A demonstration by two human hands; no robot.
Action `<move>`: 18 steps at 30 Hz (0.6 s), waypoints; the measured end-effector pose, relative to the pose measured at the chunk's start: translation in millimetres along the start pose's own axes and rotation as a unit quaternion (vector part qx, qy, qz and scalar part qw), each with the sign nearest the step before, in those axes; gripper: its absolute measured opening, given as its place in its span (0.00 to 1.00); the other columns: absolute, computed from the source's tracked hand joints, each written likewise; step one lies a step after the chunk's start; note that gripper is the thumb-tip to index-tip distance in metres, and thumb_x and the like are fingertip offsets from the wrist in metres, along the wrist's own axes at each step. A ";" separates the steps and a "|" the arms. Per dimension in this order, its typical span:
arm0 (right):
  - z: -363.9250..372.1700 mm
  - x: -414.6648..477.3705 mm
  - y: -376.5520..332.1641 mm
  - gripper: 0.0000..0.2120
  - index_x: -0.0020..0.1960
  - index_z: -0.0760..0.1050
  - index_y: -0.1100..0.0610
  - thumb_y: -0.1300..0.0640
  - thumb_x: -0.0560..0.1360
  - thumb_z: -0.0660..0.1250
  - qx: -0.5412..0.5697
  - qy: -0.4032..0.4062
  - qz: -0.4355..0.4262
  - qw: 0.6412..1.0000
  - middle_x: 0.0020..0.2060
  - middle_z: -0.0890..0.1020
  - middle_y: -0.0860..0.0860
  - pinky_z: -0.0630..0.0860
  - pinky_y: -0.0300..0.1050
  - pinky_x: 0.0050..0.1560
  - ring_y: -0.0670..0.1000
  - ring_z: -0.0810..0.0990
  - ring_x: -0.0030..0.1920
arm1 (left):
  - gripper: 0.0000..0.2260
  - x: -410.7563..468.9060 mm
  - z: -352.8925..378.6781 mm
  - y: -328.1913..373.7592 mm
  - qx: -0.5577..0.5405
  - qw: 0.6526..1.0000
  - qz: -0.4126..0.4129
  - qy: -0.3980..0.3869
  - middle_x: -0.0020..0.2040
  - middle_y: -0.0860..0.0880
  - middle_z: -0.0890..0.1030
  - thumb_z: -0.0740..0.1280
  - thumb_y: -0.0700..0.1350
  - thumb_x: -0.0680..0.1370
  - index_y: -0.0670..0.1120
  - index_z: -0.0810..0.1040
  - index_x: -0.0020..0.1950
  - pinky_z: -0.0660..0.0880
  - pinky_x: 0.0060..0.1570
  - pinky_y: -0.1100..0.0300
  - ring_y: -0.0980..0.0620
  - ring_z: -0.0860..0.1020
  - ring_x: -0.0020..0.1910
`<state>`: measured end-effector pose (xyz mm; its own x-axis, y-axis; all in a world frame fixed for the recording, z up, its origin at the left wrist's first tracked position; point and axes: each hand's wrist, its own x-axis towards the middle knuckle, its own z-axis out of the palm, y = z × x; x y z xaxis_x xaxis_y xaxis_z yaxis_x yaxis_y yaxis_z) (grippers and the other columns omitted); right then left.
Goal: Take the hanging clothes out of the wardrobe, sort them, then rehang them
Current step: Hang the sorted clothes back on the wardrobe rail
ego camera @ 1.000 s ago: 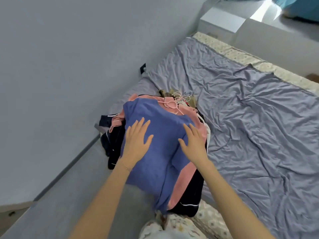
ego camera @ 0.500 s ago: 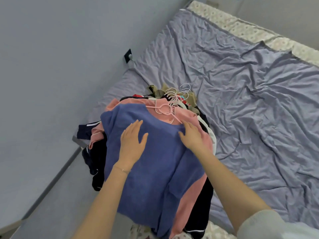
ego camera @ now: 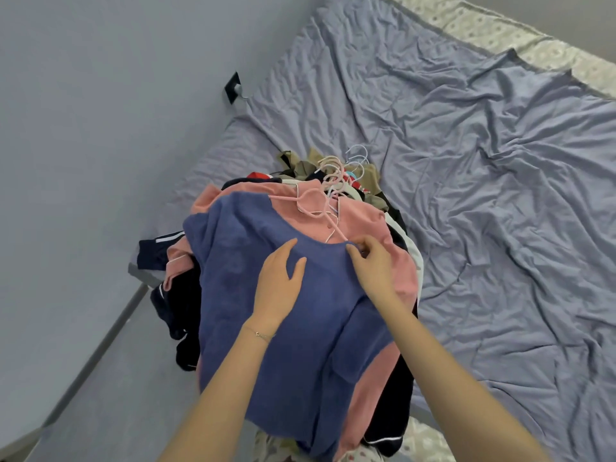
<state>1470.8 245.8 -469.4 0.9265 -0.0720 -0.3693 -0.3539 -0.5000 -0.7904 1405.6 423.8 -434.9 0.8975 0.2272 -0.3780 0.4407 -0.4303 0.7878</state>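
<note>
Head view. A grey-lilac wall (ego camera: 100,128) with a dark socket (ego camera: 233,86) borders a bed (ego camera: 483,228) covered by a creased lilac sheet. The pile of clothes (ego camera: 180,305) lies at the bed's near corner, beside the wall. Its hanger hooks (ego camera: 343,168) are bunched at the far end. Uppermost is a blue top (ego camera: 266,361), over a pink garment (ego camera: 366,221).

The left grip (ego camera: 278,285), a bare hand, rests flat on the blue top with its fingers straight and apart. The right grip (ego camera: 375,265) has its fingers curled together, pinching the top's neckline.

Hazards, as judged:
- A pull at the neckline alone may snag the tangled hooks and drag neighbouring garments along.
- The pile overhangs the bed's edge, so a tug may tip the dark pieces onto the floor (ego camera: 100,395).
</note>
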 end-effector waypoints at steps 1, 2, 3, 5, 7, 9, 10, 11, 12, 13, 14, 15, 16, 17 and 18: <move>-1.2 -6.4 -7.2 0.08 0.41 0.74 0.47 0.58 0.76 0.67 0.020 0.001 -0.004 1.000 0.36 0.79 0.42 0.69 0.32 0.39 0.37 0.76 0.38 | 0.21 1.0 1.1 5.8 -0.016 1.000 0.001 0.001 0.71 0.58 0.69 0.62 0.50 0.82 0.51 0.67 0.75 0.62 0.67 0.64 0.61 0.65 0.70; -1.8 -13.1 -14.6 0.07 0.41 0.75 0.48 0.58 0.76 0.68 0.039 -0.001 -0.008 0.999 0.36 0.79 0.44 0.70 0.32 0.39 0.39 0.76 0.37 | 0.20 2.1 2.1 12.1 -0.031 1.000 0.002 0.005 0.70 0.58 0.69 0.62 0.51 0.82 0.51 0.67 0.74 0.62 0.67 0.65 0.62 0.65 0.69; -1.6 -20.5 -21.2 0.06 0.42 0.75 0.51 0.59 0.76 0.68 0.056 -0.006 -0.016 0.998 0.36 0.80 0.46 0.70 0.33 0.39 0.40 0.75 0.36 | 0.19 3.5 3.1 17.4 -0.045 0.999 0.002 0.010 0.69 0.59 0.70 0.62 0.51 0.82 0.51 0.69 0.73 0.62 0.67 0.65 0.63 0.66 0.68; 1.9 -36.0 -32.2 0.04 0.43 0.76 0.54 0.61 0.76 0.68 0.083 -0.023 -0.040 0.995 0.36 0.80 0.51 0.72 0.36 0.39 0.45 0.75 0.36 | 0.12 6.1 5.8 27.6 -0.078 0.997 0.006 0.023 0.61 0.64 0.74 0.64 0.49 0.81 0.55 0.75 0.65 0.65 0.62 0.70 0.69 0.70 0.61; 6.8 -50.6 -40.3 0.03 0.44 0.76 0.56 0.63 0.76 0.68 0.095 -0.044 -0.056 0.993 0.38 0.80 0.54 0.72 0.38 0.41 0.50 0.75 0.38 | 0.04 10.1 9.4 35.3 -0.129 0.991 -0.009 0.042 0.52 0.63 0.79 0.65 0.47 0.80 0.57 0.77 0.53 0.69 0.53 0.72 0.66 0.75 0.55; 9.3 -58.8 -42.9 0.06 0.44 0.76 0.54 0.64 0.76 0.68 0.095 -0.061 -0.069 0.991 0.37 0.79 0.50 0.70 0.33 0.39 0.45 0.73 0.36 | 0.04 15.0 11.5 38.0 -0.208 0.975 -0.058 0.060 0.50 0.57 0.82 0.67 0.46 0.79 0.50 0.78 0.54 0.74 0.55 0.65 0.57 0.80 0.54; 9.5 -59.8 -41.7 0.07 0.45 0.77 0.52 0.64 0.75 0.68 0.087 -0.074 -0.080 0.990 0.37 0.79 0.47 0.70 0.32 0.40 0.42 0.73 0.36 | 0.06 17.1 11.5 38.4 -0.233 0.967 -0.075 0.064 0.48 0.51 0.84 0.68 0.45 0.79 0.45 0.79 0.54 0.76 0.57 0.57 0.50 0.81 0.53; 8.3 -58.4 -39.7 0.08 0.46 0.78 0.51 0.64 0.75 0.68 0.074 -0.090 -0.090 0.989 0.38 0.80 0.43 0.70 0.31 0.40 0.41 0.74 0.37 | 0.07 19.4 11.4 37.3 -0.243 0.964 -0.080 0.066 0.45 0.46 0.85 0.69 0.43 0.79 0.41 0.79 0.53 0.77 0.58 0.49 0.46 0.82 0.51; 6.7 -54.9 -37.0 0.07 0.47 0.80 0.51 0.63 0.75 0.68 0.064 -0.105 -0.095 0.988 0.39 0.81 0.42 0.70 0.30 0.41 0.40 0.76 0.38 | 0.06 20.9 11.4 36.1 -0.246 0.964 -0.080 0.066 0.42 0.44 0.85 0.69 0.42 0.78 0.40 0.79 0.52 0.77 0.57 0.44 0.44 0.83 0.48; 4.6 -49.4 -33.2 0.07 0.49 0.81 0.51 0.62 0.76 0.68 0.061 -0.114 -0.091 0.988 0.41 0.82 0.42 0.71 0.30 0.43 0.40 0.78 0.41 | 0.04 21.5 11.2 33.8 -0.249 0.963 -0.082 0.065 0.41 0.45 0.85 0.68 0.41 0.78 0.40 0.78 0.50 0.77 0.57 0.42 0.44 0.83 0.47; 2.4 -42.1 -29.0 0.07 0.50 0.81 0.52 0.60 0.76 0.67 0.066 -0.109 -0.077 0.989 0.44 0.82 0.42 0.72 0.32 0.45 0.41 0.79 0.44 | 0.03 21.3 11.2 31.9 -0.254 0.962 -0.086 0.060 0.40 0.46 0.85 0.68 0.41 0.79 0.42 0.78 0.49 0.77 0.58 0.43 0.47 0.84 0.47; -0.3 -33.0 -24.4 0.07 0.52 0.81 0.52 0.59 0.77 0.66 0.066 -0.091 -0.059 0.992 0.48 0.82 0.44 0.74 0.36 0.49 0.42 0.79 0.48 | 0.02 21.3 11.7 29.0 -0.261 0.959 -0.090 0.055 0.41 0.47 0.85 0.68 0.41 0.79 0.43 0.77 0.49 0.77 0.58 0.43 0.49 0.84 0.48; -3.1 -22.7 -19.2 0.08 0.55 0.80 0.53 0.58 0.78 0.66 0.052 -0.065 -0.046 0.995 0.52 0.82 0.46 0.75 0.42 0.54 0.45 0.79 0.52 | 0.02 20.7 12.5 26.3 -0.267 0.958 -0.094 0.051 0.41 0.47 0.86 0.68 0.41 0.79 0.44 0.76 0.50 0.77 0.59 0.44 0.49 0.84 0.48; -5.8 -11.5 -13.8 0.10 0.59 0.78 0.55 0.58 0.78 0.65 0.020 -0.040 -0.047 0.998 0.56 0.80 0.49 0.74 0.47 0.59 0.48 0.78 0.57 | 0.02 19.8 13.6 23.4 -0.270 0.957 -0.097 0.048 0.41 0.47 0.86 0.68 0.41 0.79 0.44 0.76 0.50 0.77 0.60 0.44 0.49 0.84 0.48; -8.0 0.5 -7.6 0.13 0.62 0.77 0.58 0.59 0.78 0.65 -0.018 -0.022 -0.058 0.998 0.60 0.79 0.52 0.70 0.51 0.65 0.52 0.75 0.62 | 0.02 18.7 14.6 20.7 -0.268 0.957 -0.098 0.046 0.41 0.47 0.86 0.68 0.41 0.79 0.45 0.75 0.50 0.77 0.60 0.44 0.48 0.84 0.48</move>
<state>1475.0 242.6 -459.7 0.9544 0.0262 -0.2974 -0.2382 -0.5336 -0.8115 1431.8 406.3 -432.8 0.7823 0.3441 -0.5192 0.5069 0.1329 0.8517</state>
